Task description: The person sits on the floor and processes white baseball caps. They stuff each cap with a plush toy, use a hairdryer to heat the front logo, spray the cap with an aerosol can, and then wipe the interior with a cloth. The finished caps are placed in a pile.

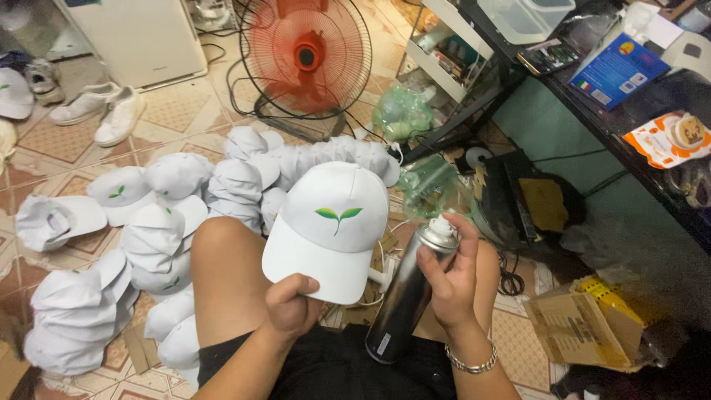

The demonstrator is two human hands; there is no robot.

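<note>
Seated on the floor, I am reaching both bare forearms forward over my lap, knees bent up ahead of me. My left hand (290,305) is curling closed in a pinch, thumb on top, knuckles facing the camera. My right hand (449,278) is wrapping around in a firm grip, wrist turned inward, with the index finger lifting toward the top, seemingly pressing down, though the angle hides the fingertip. A metal bracelet is circling my right wrist.
</note>
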